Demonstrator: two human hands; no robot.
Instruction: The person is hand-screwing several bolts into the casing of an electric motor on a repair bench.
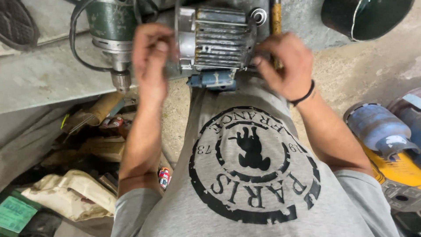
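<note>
A grey finned electric motor [218, 40] lies in front of me on a concrete surface, a blue part [213, 80] showing under its near side. My left hand [151, 59] is at the motor's left end, fingers curled against the end cover. My right hand [285, 63] is at the motor's right end, fingertips touching its rim; a black band circles that wrist. My grey printed shirt fills the lower middle of the view.
A green electric drill [113, 33] with its chuck pointing down lies left of the motor. A dark bucket [364, 15] stands at top right. Blue and yellow machine parts [390, 145] sit at the right edge. Rags, cardboard and scraps [74, 193] pile up at lower left.
</note>
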